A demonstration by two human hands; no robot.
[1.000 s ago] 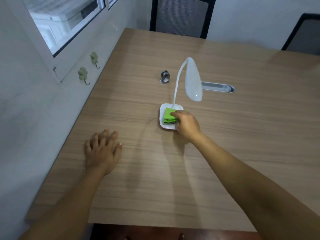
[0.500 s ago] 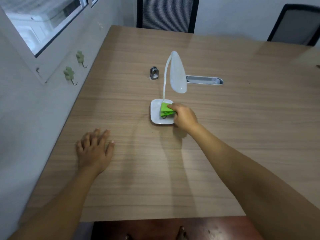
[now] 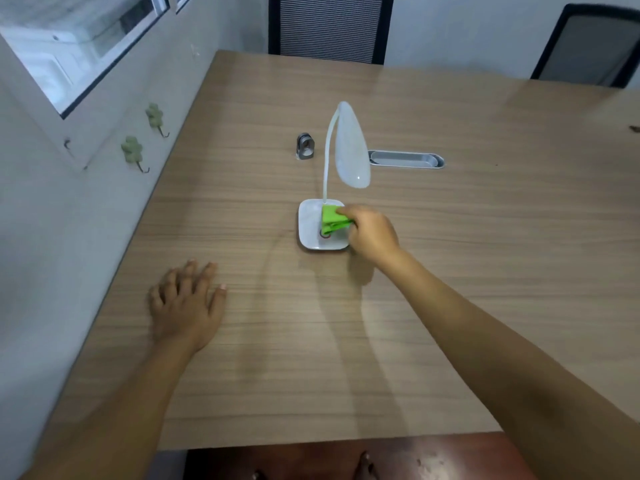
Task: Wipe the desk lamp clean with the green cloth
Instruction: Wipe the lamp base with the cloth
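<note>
On the lamp (image 3: 320,223) base, mid-table (image 3: 450,271), the green cloth (image 3: 331,221) is being pinched by right hand (image 3: 372,233) fingers; left hand (image 3: 185,306) is resting flat, fingers together. Light pressure advised; the base should be steadied, as it may slide.

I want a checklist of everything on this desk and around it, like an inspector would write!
Surface: wooden desk, bare grain.
Job's things: white desk lamp upright; green cloth bunched on the lamp base.
Clutter: small metal object; grey cable slot.
Hands: right hand grips the cloth; left hand flat on the desk.
Cables: nothing seen.
Surroundings: window, two green wall hooks, two chairs.
</note>
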